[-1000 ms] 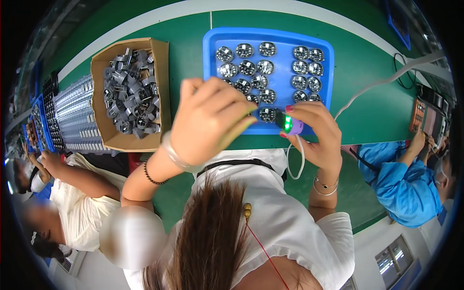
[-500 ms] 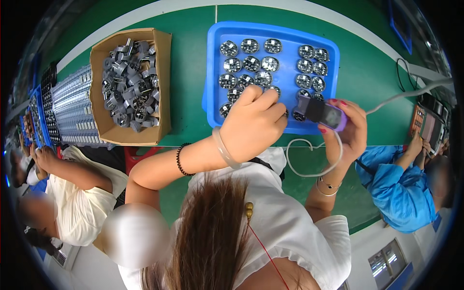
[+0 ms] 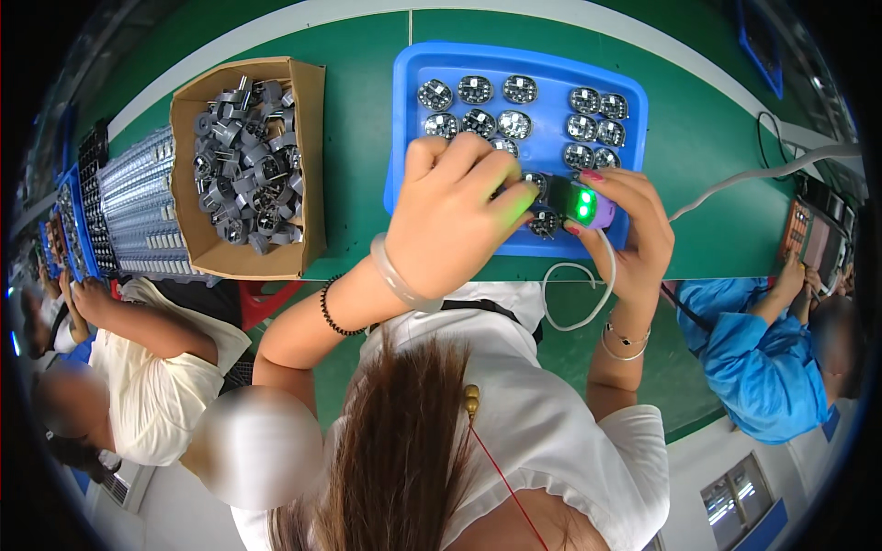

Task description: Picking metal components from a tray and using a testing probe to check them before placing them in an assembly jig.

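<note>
Head view. Right hand (image 3: pixel 646 228), right of centre: fingers and thumb pinch a small purple device (image 3: pixel 603 213) with a black front part. Two green lights glow on its face, which is turned toward the left hand. Device is held over the lower right part of the blue tray (image 3: pixel 549 115). A pale cable (image 3: pixel 602 285) loops below the device.

Left hand (image 3: pixel 459 207), centre of frame: fingers bent over the lower middle of the tray, green light falling on them. Fingertips partly hidden; cannot tell whether they pinch anything. Round electronic modules (image 3: pixel 544 222) lie near these fingertips.

Tray, upper centre: further modules in two groups, the left group (image 3: pixel 475 89) partly covered by the left hand, the right group (image 3: pixel 583 127) in two columns. Tray rests on a green table (image 3: pixel 707 193).

Upper left: open cardboard box (image 3: pixel 313 184) heaped with grey parts (image 3: pixel 243 165), some with metal pins. Lower right edge: a person in blue (image 3: pixel 749 358). Lower left: a person in a cream top (image 3: pixel 161 395).
</note>
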A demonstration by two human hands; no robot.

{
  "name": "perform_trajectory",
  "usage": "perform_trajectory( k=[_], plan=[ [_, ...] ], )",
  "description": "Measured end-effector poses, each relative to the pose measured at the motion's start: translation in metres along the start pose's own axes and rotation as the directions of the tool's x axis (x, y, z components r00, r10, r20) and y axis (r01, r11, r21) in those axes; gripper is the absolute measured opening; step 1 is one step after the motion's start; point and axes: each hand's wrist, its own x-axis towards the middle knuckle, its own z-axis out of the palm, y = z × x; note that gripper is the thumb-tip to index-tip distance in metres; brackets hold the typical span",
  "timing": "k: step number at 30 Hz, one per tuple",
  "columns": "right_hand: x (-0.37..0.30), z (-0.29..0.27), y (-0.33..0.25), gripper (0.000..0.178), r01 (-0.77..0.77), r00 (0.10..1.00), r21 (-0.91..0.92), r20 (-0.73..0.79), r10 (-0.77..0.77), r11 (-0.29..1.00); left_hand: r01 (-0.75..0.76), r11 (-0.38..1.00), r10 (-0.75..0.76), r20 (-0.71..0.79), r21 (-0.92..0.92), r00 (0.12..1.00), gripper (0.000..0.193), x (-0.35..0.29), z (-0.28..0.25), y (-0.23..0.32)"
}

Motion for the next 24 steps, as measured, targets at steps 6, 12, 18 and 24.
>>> perform_trajectory(
  k=[6, 12, 18, 24],
  plan=[
    [-0.008, -0.005, 0.006, 0.043, -0.125, 0.948, 0.172, -0.269, 0.169, 0.977, -0.082, 0.994, 0.079, 0.048, 0.067, 0.996, 0.011, 0.004, 0.009, -0.003],
    [0.02, 0.01, 0.012, 0.039, 0.0, 0.976, -0.03, -0.219, -0.006, 1.0, -0.101, 0.989, 0.09, 0.105, 0.106, 0.99, 0.012, 0.004, 0.016, 0.005],
    [0.03, 0.017, 0.014, 0.04, 0.0, 0.996, -0.101, -0.092, -0.01, 0.995, -0.073, 0.997, 0.073, 0.027, -0.003, 0.997, 0.02, 0.005, 0.005, -0.002],
    [0.025, 0.007, 0.009, 0.042, 0.013, 0.989, -0.042, -0.144, -0.019, 0.999, 0.069, 0.997, -0.065, -0.143, 0.027, 0.988, 0.025, 0.02, -0.006, -0.014]
  ],
)
